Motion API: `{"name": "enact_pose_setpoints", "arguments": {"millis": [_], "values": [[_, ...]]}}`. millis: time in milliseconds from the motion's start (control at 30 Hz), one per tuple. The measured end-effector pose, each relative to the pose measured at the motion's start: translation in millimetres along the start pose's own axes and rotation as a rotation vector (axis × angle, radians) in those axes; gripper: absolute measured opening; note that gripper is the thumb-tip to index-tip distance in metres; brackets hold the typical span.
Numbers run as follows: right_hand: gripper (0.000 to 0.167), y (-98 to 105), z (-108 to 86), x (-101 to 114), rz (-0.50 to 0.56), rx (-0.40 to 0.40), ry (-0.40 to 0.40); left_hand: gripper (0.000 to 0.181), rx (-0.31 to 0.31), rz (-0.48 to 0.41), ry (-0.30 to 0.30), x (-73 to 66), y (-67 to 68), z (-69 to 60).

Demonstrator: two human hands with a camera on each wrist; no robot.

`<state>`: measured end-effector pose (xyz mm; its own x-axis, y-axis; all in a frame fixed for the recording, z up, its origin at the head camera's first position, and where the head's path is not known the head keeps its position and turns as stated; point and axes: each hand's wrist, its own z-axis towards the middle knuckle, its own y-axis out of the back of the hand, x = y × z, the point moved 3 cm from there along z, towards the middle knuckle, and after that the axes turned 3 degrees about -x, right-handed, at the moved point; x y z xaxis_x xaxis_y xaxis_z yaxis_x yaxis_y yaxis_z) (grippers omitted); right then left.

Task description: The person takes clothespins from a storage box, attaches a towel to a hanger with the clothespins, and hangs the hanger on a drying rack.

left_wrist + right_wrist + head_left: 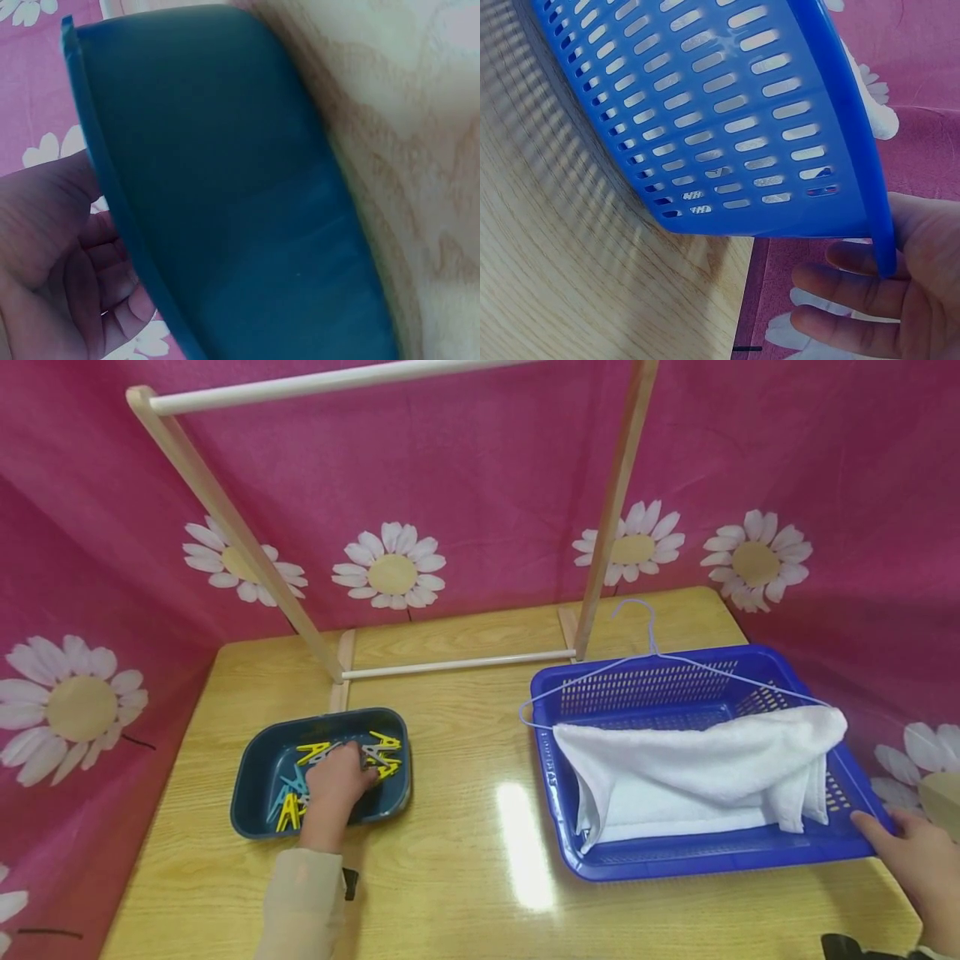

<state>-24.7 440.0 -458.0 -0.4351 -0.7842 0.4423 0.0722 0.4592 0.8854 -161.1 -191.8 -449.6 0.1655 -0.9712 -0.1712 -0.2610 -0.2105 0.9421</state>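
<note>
My left hand (335,785) reaches down into a dark teal tub (251,789) holding several yellow, grey and blue clothespins (288,810). In the left wrist view the tub's wall covers the fingertips, so whether they pinch a clothespin cannot be told. At the near right corner of a blue plastic basket (551,793), my right hand (918,860) holds the rim, thumb above and fingers below, as the right wrist view also shows. A white towel (690,777) hangs folded over a pale lilac wire hanger (652,647), lying across the basket.
A rack with wooden posts (236,531) and white rods (457,665) stands at the back of the wooden table (457,760). A pink cloth with daisies (487,468) hangs behind and at both sides. The basket reaches the table's right edge.
</note>
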Motion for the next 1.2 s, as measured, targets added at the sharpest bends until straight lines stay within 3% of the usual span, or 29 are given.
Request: {"name": "enact_pose_setpoints", "arguments": {"millis": [433,600,800,1067,1200], "values": [[0.053,-0.9,-0.3,-1.5,-0.004,-0.014,0.033,0.039,-0.072,-0.039,-0.042,-5.4,12.1,-3.5],[0.052,-0.9,-1.1,-0.5,0.005,-0.015,0.029,0.035,-0.095,-0.089,-0.042,-9.2,17.9,-6.0],[0.056,-1.4,-1.3,-0.7,0.004,0.01,-0.014,0.038,-0.072,-0.186,-0.042,-13.9,23.8,-6.6],[0.058,-15.4,14.4,-32.4,-0.013,-0.021,-0.046,0.043,-0.082,-0.24,-0.05,-16.6,26.4,-6.2],[0.062,-21.0,22.4,-46.7,-0.008,0.013,-0.073,0.047,-0.112,-0.224,-0.078,-18.1,28.4,-7.7]]}}
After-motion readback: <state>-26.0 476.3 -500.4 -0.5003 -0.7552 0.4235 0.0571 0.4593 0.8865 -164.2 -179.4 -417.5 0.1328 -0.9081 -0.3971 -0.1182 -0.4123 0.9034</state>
